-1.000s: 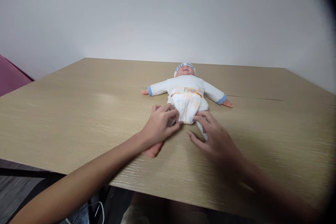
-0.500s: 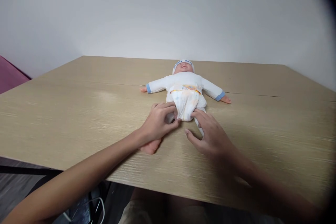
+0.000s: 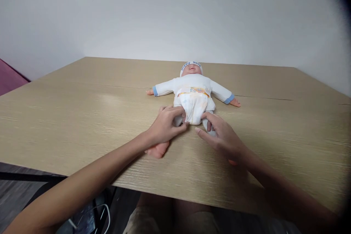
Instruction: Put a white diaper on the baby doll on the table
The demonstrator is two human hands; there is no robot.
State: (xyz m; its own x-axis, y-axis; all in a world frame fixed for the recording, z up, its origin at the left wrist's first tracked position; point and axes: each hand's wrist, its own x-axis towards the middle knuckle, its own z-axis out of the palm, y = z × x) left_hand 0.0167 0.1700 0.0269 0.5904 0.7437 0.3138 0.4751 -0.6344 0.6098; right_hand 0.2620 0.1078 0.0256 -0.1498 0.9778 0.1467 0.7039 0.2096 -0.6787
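A doll [image 3: 193, 87] in a white top and a diaper [image 3: 194, 105] lies on its back on the tabletop [image 3: 82, 117], arms spread. The left hand [image 3: 166, 127] has its grip pinched on the diaper's lower left edge by the doll's leg. The right hand [image 3: 222, 137] curls narrowly over the other leg, fingertips touching the diaper's lower right edge.

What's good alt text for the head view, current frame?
A person's left hand and right hand grip the legs of a baby doll in a diaper, lying face up, arms spread, on a wooden table.
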